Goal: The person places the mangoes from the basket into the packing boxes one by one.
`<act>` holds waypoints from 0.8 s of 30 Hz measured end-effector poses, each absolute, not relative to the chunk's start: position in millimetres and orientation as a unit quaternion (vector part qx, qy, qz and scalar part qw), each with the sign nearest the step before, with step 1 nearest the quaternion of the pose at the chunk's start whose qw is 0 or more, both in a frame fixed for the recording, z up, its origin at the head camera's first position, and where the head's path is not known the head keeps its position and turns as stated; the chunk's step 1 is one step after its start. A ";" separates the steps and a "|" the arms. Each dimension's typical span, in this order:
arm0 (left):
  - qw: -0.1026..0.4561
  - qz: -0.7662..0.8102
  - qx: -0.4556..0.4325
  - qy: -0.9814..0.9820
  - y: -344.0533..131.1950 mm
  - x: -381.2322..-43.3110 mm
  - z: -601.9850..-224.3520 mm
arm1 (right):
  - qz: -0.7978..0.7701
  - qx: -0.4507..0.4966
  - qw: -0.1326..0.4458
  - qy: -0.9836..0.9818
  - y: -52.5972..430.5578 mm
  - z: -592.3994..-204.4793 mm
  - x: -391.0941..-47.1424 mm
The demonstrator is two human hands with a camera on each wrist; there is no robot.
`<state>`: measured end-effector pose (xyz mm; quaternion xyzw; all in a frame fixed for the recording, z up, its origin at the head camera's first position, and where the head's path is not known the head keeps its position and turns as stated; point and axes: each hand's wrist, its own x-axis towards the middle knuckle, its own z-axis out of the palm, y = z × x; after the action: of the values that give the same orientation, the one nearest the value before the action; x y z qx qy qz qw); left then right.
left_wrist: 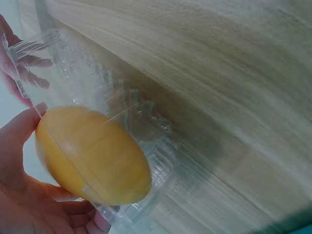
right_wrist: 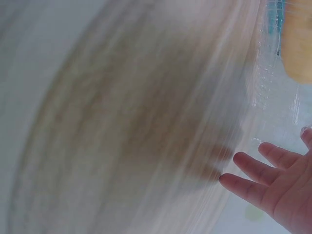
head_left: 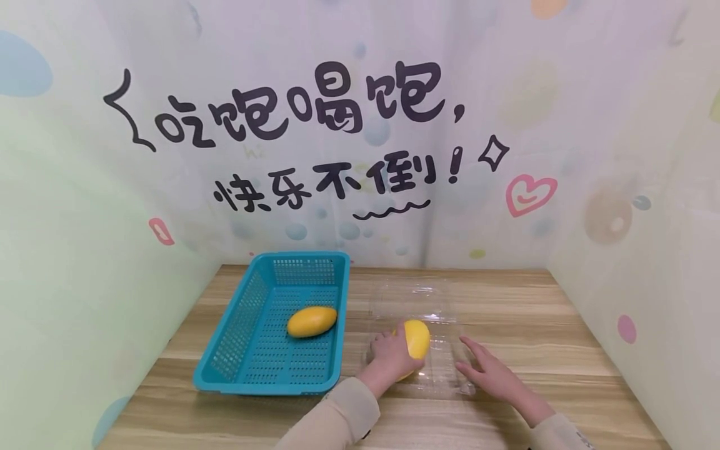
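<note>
My left hand (head_left: 390, 356) holds a yellow mango (head_left: 417, 339) at the left part of a clear plastic clamshell box (head_left: 441, 369). In the left wrist view the thumb lies on one side of the mango (left_wrist: 92, 156) and the fingers curl under the other; the box's see-through wall (left_wrist: 131, 112) is close around it. By the box's right side is my right hand (head_left: 492, 378), its fingers spread and fairly straight, holding nothing. Whether its fingertips touch the box I cannot tell. A second mango (head_left: 312, 322) lies in the blue basket (head_left: 203, 375).
The basket stands on the wood-grain table (head_left: 523, 325) left of the box. The box's lid (head_left: 410, 297) is folded back toward the rear wall. A printed cloth backdrop (head_left: 360, 187) encloses the table at the back and both sides.
</note>
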<state>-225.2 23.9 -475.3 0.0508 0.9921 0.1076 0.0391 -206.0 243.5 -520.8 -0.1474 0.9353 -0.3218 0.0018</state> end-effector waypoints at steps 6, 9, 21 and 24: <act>0.050 0.092 0.050 0.993 23.3 -221.2 -475.3 | -0.321 -0.155 -0.004 0.935 241.0 -522.4 -206.7; 0.044 0.093 0.049 0.993 23.3 -219.8 -478.0 | -0.320 -0.155 -0.005 0.935 240.5 -523.5 -207.0; 0.054 0.090 0.043 0.994 23.8 -218.7 -482.2 | -0.328 -0.153 -0.004 0.932 238.9 -522.6 -206.0; 0.055 0.091 0.044 0.993 23.2 -218.2 -482.1 | -0.330 -0.151 -0.003 0.932 238.3 -522.1 -206.0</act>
<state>-218.2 23.2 -482.1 0.0442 0.9933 0.0913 0.0547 -206.0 238.3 -522.1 -0.1513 0.9319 -0.3296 -0.0034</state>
